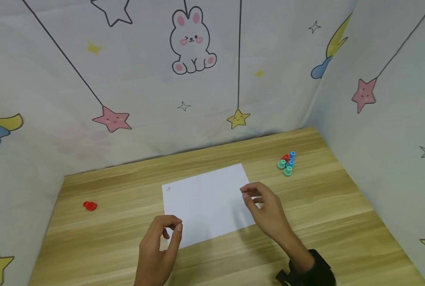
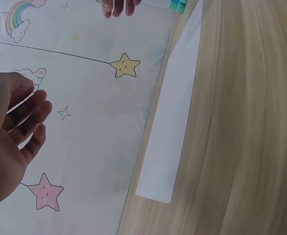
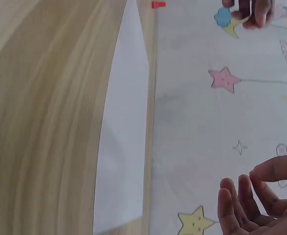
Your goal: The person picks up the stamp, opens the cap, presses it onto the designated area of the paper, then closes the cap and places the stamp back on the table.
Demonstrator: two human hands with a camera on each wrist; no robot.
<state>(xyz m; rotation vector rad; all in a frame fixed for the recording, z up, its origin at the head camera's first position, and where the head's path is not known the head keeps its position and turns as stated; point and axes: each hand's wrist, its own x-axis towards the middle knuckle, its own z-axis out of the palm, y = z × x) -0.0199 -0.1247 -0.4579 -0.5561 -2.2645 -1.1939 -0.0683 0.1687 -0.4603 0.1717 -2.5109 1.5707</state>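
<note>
A white sheet of paper (image 1: pixel 208 202) lies flat on the wooden table, with a tiny pinkish mark near its far left corner. My left hand (image 1: pixel 158 246) hovers by the sheet's near left corner, fingers loosely bent, holding nothing. Over the sheet's right edge is my right hand (image 1: pixel 267 214), its fingers also softly curved with nothing between them. Both wrist views show the left hand (image 2: pixel 11 132) and the right hand (image 3: pixel 261 200) raised above the tabletop, apart from the paper.
Left of the paper sits a small red peg-like piece (image 1: pixel 90 205). At the back right, several small pieces stand in a cluster: green (image 1: pixel 287 171), blue (image 1: pixel 292 155) and red (image 1: pixel 285 157). Printed cloth walls (image 1: pixel 144 79) border the wooden table (image 1: pixel 126 238).
</note>
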